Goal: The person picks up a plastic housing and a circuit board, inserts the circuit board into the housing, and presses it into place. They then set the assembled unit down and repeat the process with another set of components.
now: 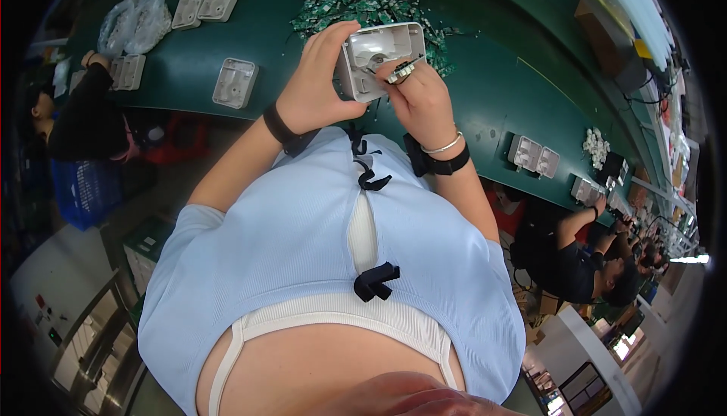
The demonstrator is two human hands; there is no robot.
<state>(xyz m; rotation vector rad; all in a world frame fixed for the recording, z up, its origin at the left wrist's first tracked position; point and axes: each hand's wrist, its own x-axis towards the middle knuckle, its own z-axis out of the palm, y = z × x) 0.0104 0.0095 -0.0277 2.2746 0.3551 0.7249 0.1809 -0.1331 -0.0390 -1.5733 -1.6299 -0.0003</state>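
Over the near edge of the green table, my left hand [316,79] grips a white plastic housing [371,37] by its left side, thumb below and fingers along the upper edge. Its open side faces me, showing a smooth curved hollow. My right hand [424,105] pinches a small circuit board [401,72] with pale blocks on it, at the lower right of the housing's opening. Whether the board touches the housing I cannot tell. Just beyond lies a heap of small green circuit boards [341,3], partly hidden by the housing and my hands.
The green table [182,60] bears one more housing [235,83] at left, two [219,1] farther back beside a clear plastic bag [136,22], and a pair [534,155] at right near small white parts [596,147]. Co-workers sit at both sides.
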